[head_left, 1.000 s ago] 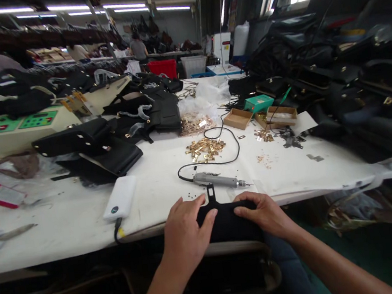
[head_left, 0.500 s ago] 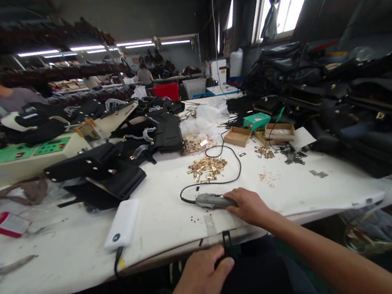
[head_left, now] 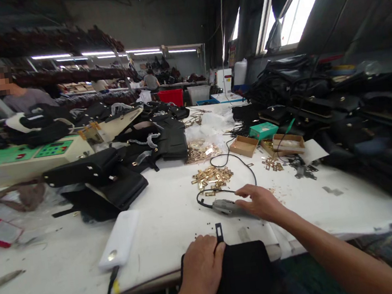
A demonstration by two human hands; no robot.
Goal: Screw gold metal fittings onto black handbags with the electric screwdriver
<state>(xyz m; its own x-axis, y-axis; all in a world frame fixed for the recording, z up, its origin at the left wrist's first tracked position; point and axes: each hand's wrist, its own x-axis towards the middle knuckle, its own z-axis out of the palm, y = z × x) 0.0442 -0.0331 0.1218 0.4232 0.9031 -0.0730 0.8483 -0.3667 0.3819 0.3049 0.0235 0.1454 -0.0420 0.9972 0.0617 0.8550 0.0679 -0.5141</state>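
My left hand (head_left: 204,265) is closed on a flat black bag panel (head_left: 248,267) at the table's front edge, thumb on top. A narrow tab with a rectangular slot (head_left: 220,232) sticks up past its fingertips. My right hand (head_left: 263,201) is over the rear of a grey electric screwdriver (head_left: 226,206) lying on the table, index finger and thumb apart. The hand hides the tool's back end. A black cord runs from the screwdriver around a pile of gold metal plates (head_left: 212,177).
A white power bank (head_left: 119,240) with a cable lies at left. Black bags (head_left: 102,182) and a green-topped machine (head_left: 33,157) stand behind it. Cardboard trays (head_left: 244,146), a green box (head_left: 263,131) and dark metal plates (head_left: 304,167) are at right. Other people are in the background.
My left hand has raised the black panel onto the table edge. The screwdriver has shifted slightly right, and my right hand's fingers have loosened from it.
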